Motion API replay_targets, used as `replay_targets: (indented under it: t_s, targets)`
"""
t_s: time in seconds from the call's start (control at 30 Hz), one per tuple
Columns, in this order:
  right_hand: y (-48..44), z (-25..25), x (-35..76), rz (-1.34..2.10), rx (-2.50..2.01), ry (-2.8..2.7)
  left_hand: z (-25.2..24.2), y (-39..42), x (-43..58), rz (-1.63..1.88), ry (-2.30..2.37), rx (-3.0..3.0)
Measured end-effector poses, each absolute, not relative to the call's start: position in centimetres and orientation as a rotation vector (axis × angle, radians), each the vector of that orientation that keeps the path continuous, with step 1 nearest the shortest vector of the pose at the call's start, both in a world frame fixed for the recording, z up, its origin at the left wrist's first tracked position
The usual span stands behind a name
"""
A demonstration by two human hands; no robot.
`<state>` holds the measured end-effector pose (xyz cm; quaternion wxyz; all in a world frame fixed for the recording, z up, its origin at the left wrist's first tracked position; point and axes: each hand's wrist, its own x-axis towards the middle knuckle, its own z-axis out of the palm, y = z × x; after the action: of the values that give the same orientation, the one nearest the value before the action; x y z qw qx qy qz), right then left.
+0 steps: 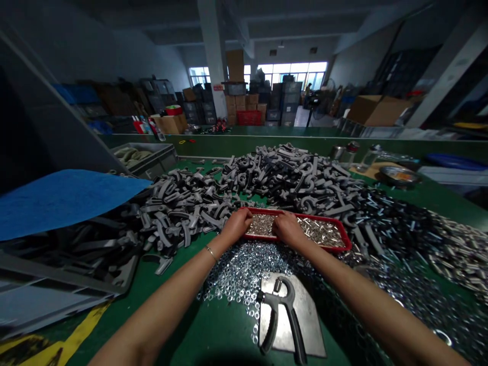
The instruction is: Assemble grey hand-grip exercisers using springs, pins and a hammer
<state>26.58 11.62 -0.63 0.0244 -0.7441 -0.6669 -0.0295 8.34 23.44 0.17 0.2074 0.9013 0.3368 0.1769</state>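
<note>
Both hands reach forward to a long red tray (345, 238) filled with small metal parts. My left hand (238, 223) is at the tray's left end, its fingers curled over small shiny pieces (261, 224). Near the tray's middle, my right hand (288, 229) dips among the parts with fingers bent together. What either hand pinches is too small to make out. Metal pins (320, 231) fill the tray's right half. Closer to me, a grey and black hand grip strengthener (281, 315) lies on a metal plate (310, 325), touched by neither hand.
Loose metal nuts (236, 272) spread in front of the tray. Behind it rises a heap of grey plastic handles (282, 178). Black parts (400, 218) and silver cylinders (461, 249) lie to the right. A grey crate (125, 274) and blue sheet (68, 201) are left.
</note>
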Motion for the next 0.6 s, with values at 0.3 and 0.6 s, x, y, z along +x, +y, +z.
replay_targets:
  t_s: [0.3,0.6]
  targets:
    - [11.4,-0.9,26.4,-0.017,-2.261,-1.998,-1.5,6.8,3.5,0.426,0.552,2.347]
    - [10.9,0.2,26.6,0.151,-2.087,-1.718,-4.8,4.6,3.5,0.503,0.637,2.479]
